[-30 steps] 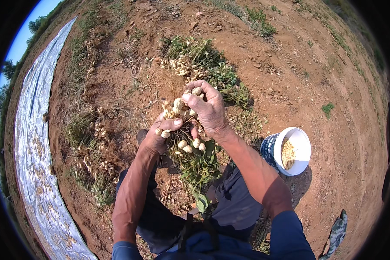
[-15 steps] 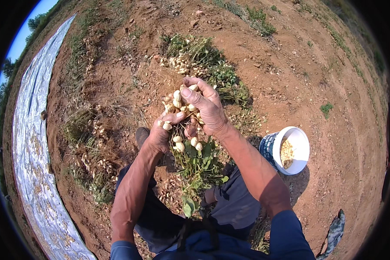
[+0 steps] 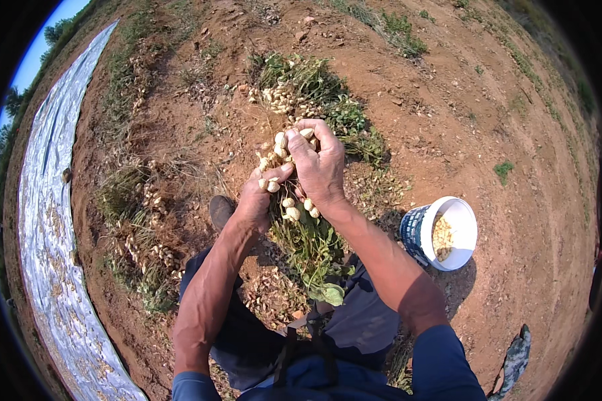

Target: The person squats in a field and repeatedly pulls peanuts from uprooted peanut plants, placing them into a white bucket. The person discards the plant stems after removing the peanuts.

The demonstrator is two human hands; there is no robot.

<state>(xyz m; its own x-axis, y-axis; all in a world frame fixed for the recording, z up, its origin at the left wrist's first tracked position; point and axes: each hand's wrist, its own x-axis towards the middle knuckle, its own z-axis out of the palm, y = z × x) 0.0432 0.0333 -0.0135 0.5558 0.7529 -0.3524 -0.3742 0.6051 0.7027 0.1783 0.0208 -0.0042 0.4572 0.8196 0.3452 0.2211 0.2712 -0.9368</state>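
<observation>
A pulled peanut plant (image 3: 308, 247), its leaves hanging down between my legs and its cluster of pale pods (image 3: 291, 210) uppermost, is held in both hands. My left hand (image 3: 257, 197) grips the roots and stems, thumb lying across them among the pods. My right hand (image 3: 318, 167) is closed on pods at the top of the cluster, thumb and forefinger pressing on them. Some of the fingers are hidden behind the plant.
A white bucket (image 3: 465, 237) with blue markings holds pods at my right. A long silvery sheet (image 3: 57, 207) with scattered pods runs along the left. Heaps of pulled plants (image 3: 301, 87) lie ahead and left (image 3: 137, 227). A camouflage cloth (image 3: 515, 361) is at lower right.
My right hand has shifted slightly, its thumb now higher and more to the right. The plant has turned a little, with its hanging leaves swinging rightward. My left hand still grips it.
</observation>
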